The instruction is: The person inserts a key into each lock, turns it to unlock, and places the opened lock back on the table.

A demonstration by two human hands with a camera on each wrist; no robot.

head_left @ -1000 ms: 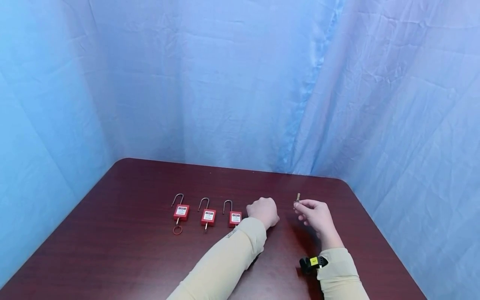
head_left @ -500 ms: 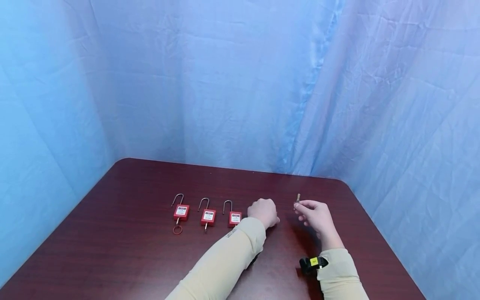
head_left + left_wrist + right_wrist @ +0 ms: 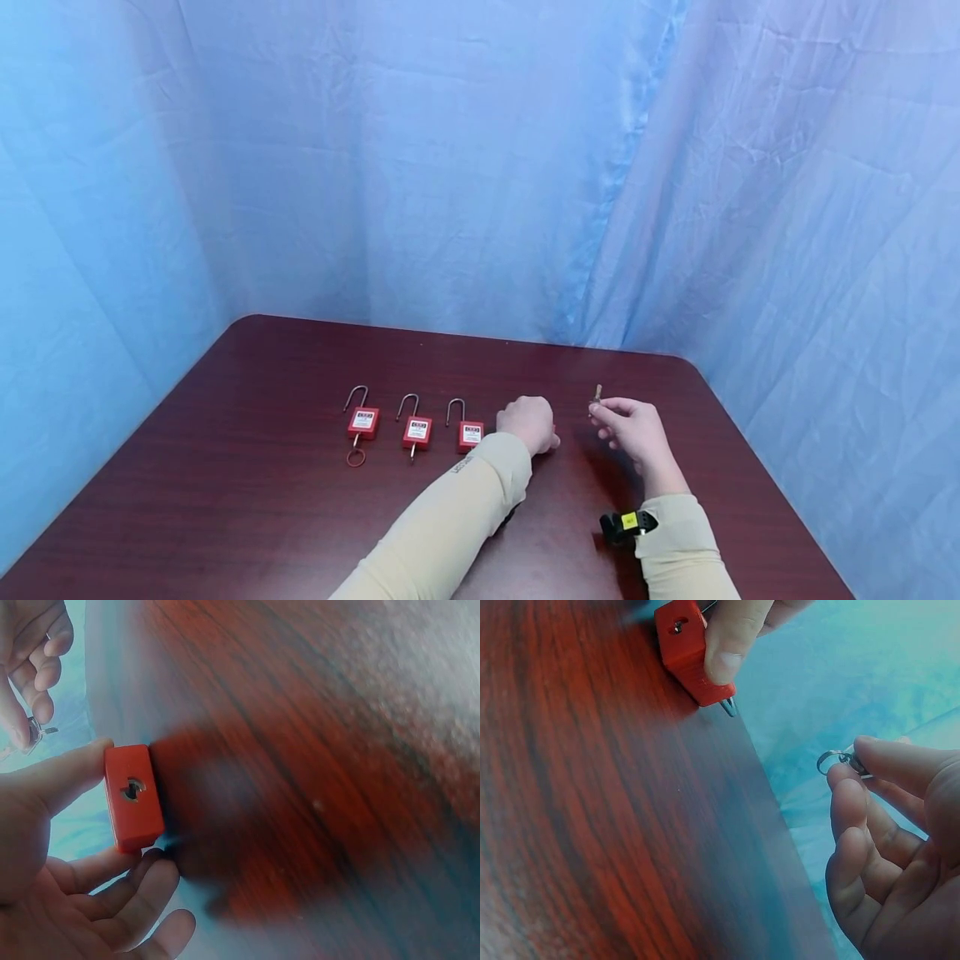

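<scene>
My left hand [image 3: 528, 423] grips a small red padlock [image 3: 133, 796] between thumb and fingers, just above the dark red table [image 3: 247, 517]; its keyhole end faces the wrist camera. In the head view the hand hides this padlock. My right hand [image 3: 617, 414] is a little to the right and pinches a small metal key [image 3: 597, 393] with its tip pointing up. The key's ring [image 3: 831, 760] shows beside the fingertips. The padlock [image 3: 686, 649] and the key are apart.
Three more red padlocks lie in a row left of my left hand: the left one [image 3: 363, 422] with a red key ring below it, the middle one [image 3: 417, 431] and the right one [image 3: 470, 433], their shackles pointing away. Blue cloth [image 3: 480, 167] hangs behind the table.
</scene>
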